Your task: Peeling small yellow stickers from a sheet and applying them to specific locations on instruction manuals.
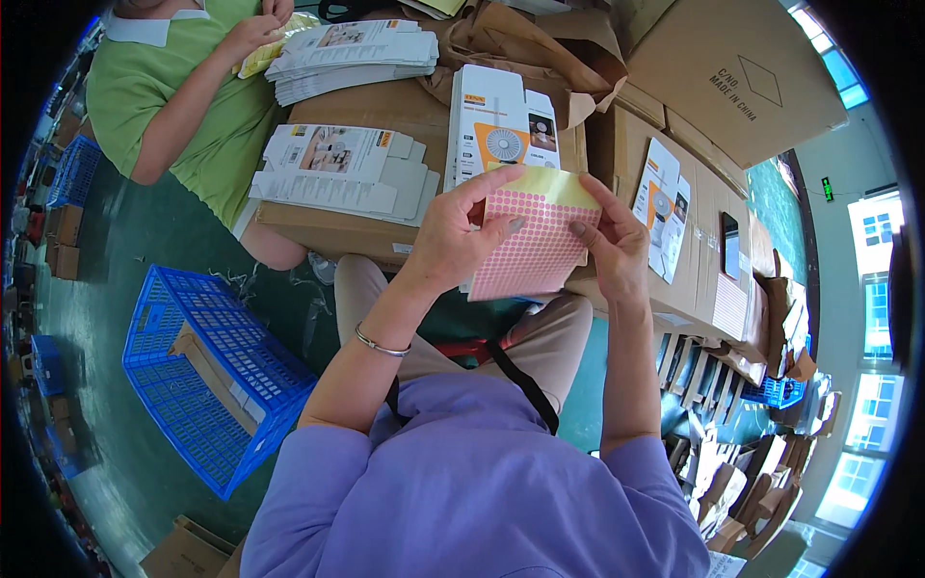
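Observation:
Both my hands hold a sheet of small round pink stickers (530,236) up in front of me, its top strip pale yellow. My left hand (462,231) pinches the left edge, thumb on the face of the sheet. On the right edge my right hand (617,236) grips it the same way. Just behind the sheet lies a stack of flat white boxes (496,116) printed with a fan. More flattened printed boxes (342,169) lie to the left, and a taller pile (352,58) sits farther back. One flat box (660,207) rests on a carton to the right.
A blue plastic crate (217,366) stands on the floor at my left. Large brown cartons (742,77) rise at the back right, with a phone (730,246) on one. Crumpled brown paper (525,48) lies at the back. A co-worker in a green shirt (183,106) sits at the far left.

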Demonstrator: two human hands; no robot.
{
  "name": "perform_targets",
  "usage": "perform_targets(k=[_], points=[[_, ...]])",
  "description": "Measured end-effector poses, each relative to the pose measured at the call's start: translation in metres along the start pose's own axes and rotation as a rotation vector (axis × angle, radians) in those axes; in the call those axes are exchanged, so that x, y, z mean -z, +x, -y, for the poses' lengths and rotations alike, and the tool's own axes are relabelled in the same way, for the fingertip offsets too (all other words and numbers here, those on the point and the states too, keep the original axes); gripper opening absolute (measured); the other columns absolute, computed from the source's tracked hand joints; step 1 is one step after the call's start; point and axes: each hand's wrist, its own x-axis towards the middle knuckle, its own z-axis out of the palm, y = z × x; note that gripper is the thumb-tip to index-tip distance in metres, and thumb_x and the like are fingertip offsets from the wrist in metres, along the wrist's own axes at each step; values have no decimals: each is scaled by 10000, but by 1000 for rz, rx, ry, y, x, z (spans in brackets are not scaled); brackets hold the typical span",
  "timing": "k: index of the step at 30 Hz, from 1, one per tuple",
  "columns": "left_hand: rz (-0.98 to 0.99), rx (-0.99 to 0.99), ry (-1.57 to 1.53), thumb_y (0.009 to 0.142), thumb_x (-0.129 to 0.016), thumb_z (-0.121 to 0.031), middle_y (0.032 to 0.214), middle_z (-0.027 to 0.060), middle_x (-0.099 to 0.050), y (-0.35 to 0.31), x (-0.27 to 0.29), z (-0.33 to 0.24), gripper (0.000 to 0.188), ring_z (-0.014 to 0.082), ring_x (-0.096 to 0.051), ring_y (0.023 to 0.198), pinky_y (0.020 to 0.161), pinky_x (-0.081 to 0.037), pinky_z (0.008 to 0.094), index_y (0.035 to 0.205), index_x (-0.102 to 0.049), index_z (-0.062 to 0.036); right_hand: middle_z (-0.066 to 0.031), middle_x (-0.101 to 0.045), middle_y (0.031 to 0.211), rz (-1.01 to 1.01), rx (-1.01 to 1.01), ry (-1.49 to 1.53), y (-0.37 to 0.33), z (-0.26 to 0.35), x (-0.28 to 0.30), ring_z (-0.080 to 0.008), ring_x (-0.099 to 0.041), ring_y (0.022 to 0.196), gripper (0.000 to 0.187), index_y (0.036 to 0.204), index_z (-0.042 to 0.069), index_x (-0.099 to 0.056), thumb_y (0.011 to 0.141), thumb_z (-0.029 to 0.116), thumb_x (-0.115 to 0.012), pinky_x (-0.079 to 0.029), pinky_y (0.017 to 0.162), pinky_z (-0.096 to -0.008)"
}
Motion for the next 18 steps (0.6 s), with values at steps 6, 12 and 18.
perform_targets(k=[6,12,18], points=[[-157,56,274,782,-701,-29,963,45,-667,-4,2,-13,415,73,-600,823,739,-498,218,1183,-596,-35,-104,-627,1089,-29,28,-213,-5,12,-8,-125,-612,939,498,1247,-18,-528,774,-51,-681,-501,840,-247],[-180,46,353,773,-701,-25,870,46,-680,-7,1,-22,266,89,-628,773,714,-515,231,1037,-664,-33,-118,-636,1074,-75,18,-102,-10,14,-4,-133,-620,935,430,1188,-31,-572,773,-52,-683,-507,844,-259],[-204,24,198,757,-699,-26,911,95,-686,-11,2,-14,256,155,-667,786,768,-535,275,1009,-653,-18,-102,-646,1036,-89,79,-157,-13,16,-8,-124,-621,917,367,1130,-24,-602,773,-59,-680,-513,816,-246]])
